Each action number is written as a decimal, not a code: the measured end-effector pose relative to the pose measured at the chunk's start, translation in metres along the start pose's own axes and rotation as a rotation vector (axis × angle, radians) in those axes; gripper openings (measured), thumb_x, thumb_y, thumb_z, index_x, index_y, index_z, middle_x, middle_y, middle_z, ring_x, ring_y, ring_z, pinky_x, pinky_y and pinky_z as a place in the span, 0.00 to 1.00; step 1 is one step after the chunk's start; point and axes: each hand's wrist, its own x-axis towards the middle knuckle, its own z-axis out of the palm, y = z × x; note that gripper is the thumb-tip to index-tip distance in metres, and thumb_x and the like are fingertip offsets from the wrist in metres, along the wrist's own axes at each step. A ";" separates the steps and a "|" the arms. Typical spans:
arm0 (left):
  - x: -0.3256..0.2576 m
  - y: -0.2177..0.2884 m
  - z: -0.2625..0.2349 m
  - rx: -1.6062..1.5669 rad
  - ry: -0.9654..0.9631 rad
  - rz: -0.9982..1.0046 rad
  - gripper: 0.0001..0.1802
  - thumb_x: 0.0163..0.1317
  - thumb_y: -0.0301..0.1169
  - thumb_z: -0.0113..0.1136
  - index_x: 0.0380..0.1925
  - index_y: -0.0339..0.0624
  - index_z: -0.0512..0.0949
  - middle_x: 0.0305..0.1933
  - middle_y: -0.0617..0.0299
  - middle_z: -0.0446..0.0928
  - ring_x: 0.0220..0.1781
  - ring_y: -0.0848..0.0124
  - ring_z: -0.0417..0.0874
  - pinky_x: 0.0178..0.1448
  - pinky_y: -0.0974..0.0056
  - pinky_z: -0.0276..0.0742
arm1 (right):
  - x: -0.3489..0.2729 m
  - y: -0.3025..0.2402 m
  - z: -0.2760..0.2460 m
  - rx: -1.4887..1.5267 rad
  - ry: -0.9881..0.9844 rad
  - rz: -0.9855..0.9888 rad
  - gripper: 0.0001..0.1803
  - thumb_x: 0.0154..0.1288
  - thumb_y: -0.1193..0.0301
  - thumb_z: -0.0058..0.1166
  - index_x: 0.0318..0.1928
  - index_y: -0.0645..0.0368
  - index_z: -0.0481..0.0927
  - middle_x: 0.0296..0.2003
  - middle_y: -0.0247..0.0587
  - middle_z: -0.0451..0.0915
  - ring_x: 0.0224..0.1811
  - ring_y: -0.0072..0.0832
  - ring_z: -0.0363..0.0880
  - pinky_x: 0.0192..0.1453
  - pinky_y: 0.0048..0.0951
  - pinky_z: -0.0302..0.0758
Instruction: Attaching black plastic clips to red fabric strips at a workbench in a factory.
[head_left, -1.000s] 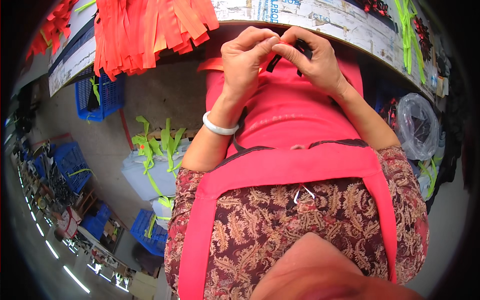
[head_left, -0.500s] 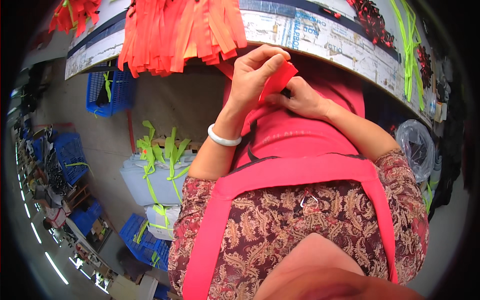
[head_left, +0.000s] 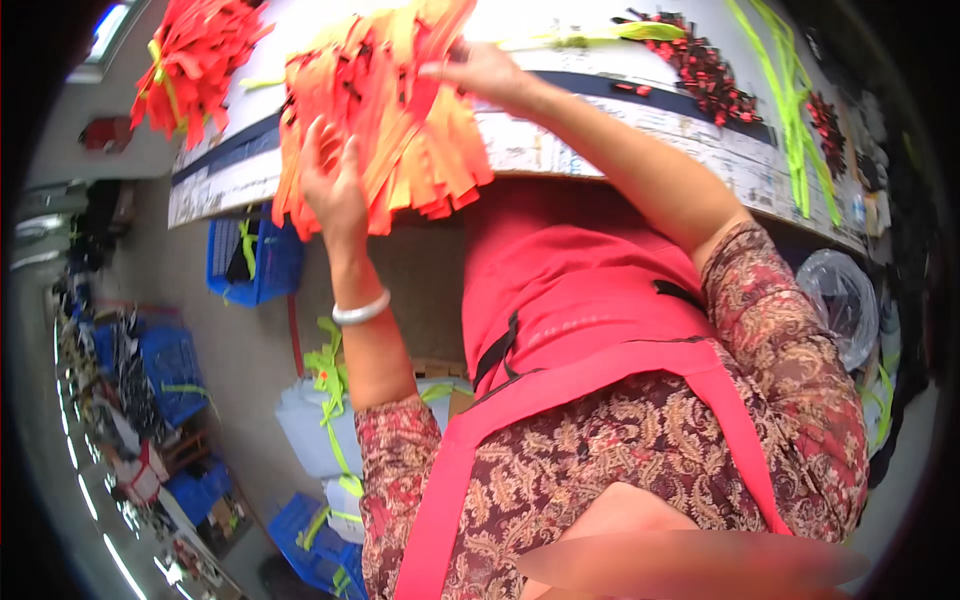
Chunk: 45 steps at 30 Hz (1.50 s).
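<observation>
A thick pile of orange fabric strips (head_left: 385, 150) lies on the table, its loose ends hanging over the near edge. Some strips carry small black pieces at their far end. Beside the pile's left part, my left hand (head_left: 337, 185) is raised with its fingers apart and nothing held in it. Across the table my right hand (head_left: 488, 74) reaches to the pile's upper right, thumb and fingers around one orange strip; the fingertips are partly hidden and blurred.
Another orange bundle (head_left: 200, 65) tied with yellow-green tape lies at the far left. Small black-and-red pieces (head_left: 705, 85) and yellow-green strips (head_left: 795, 130) lie right on the table (head_left: 560, 145). Blue baskets (head_left: 268, 265) and tied grey stacks (head_left: 300, 430) stand on the floor.
Both hands have moved from a folded red-orange piece before my apron out to the orange pile. They have come apart, the left opening beside the strips. The view has shifted.
</observation>
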 end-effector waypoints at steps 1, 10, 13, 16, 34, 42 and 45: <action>-0.005 0.000 -0.004 -0.072 -0.004 0.004 0.21 0.62 0.22 0.60 0.56 0.35 0.73 0.51 0.58 0.76 0.49 0.72 0.77 0.55 0.67 0.73 | -0.026 0.002 0.004 0.014 -0.069 0.112 0.14 0.64 0.62 0.61 0.44 0.56 0.83 0.25 0.25 0.75 0.27 0.12 0.68 0.30 0.19 0.68; -0.032 0.024 0.052 0.135 -0.508 0.226 0.23 0.54 0.25 0.67 0.52 0.38 0.76 0.52 0.54 0.74 0.52 0.64 0.77 0.56 0.62 0.72 | -0.115 0.033 -0.048 0.359 0.121 0.434 0.10 0.60 0.75 0.52 0.42 0.57 0.80 0.21 0.29 0.72 0.14 0.13 0.58 0.16 0.18 0.54; -0.043 -0.002 0.078 0.461 -0.490 0.401 0.31 0.53 0.37 0.68 0.57 0.43 0.72 0.55 0.51 0.74 0.58 0.57 0.73 0.63 0.55 0.62 | -0.091 0.017 -0.036 0.520 0.036 0.448 0.10 0.64 0.74 0.50 0.44 0.58 0.79 0.20 0.26 0.67 0.13 0.12 0.54 0.16 0.18 0.50; -0.043 -0.023 0.081 0.459 -0.407 0.502 0.20 0.56 0.29 0.63 0.50 0.42 0.76 0.40 0.54 0.78 0.48 0.58 0.77 0.56 0.56 0.65 | -0.082 0.016 -0.024 0.553 -0.057 0.458 0.10 0.66 0.72 0.49 0.46 0.57 0.79 0.21 0.26 0.66 0.14 0.11 0.53 0.16 0.19 0.49; 0.100 0.032 0.093 0.275 -0.439 0.335 0.16 0.58 0.28 0.63 0.48 0.40 0.80 0.45 0.53 0.77 0.38 0.66 0.81 0.47 0.63 0.76 | -0.094 -0.009 -0.052 0.086 0.010 0.321 0.11 0.65 0.61 0.59 0.39 0.56 0.82 0.20 0.22 0.69 0.20 0.10 0.62 0.22 0.16 0.60; -0.029 0.010 0.153 0.144 -0.459 0.328 0.09 0.55 0.22 0.62 0.37 0.38 0.81 0.43 0.57 0.76 0.43 0.62 0.77 0.49 0.61 0.73 | -0.078 -0.034 -0.132 -0.407 0.055 0.036 0.11 0.62 0.69 0.61 0.44 0.58 0.82 0.20 0.21 0.67 0.22 0.09 0.61 0.26 0.18 0.61; -0.044 0.021 0.138 0.211 -0.372 0.479 0.08 0.53 0.22 0.62 0.34 0.41 0.81 0.41 0.58 0.76 0.46 0.60 0.74 0.52 0.58 0.66 | -0.044 -0.061 -0.156 -0.657 0.138 -0.043 0.13 0.61 0.68 0.61 0.45 0.58 0.81 0.19 0.22 0.64 0.22 0.11 0.62 0.26 0.18 0.61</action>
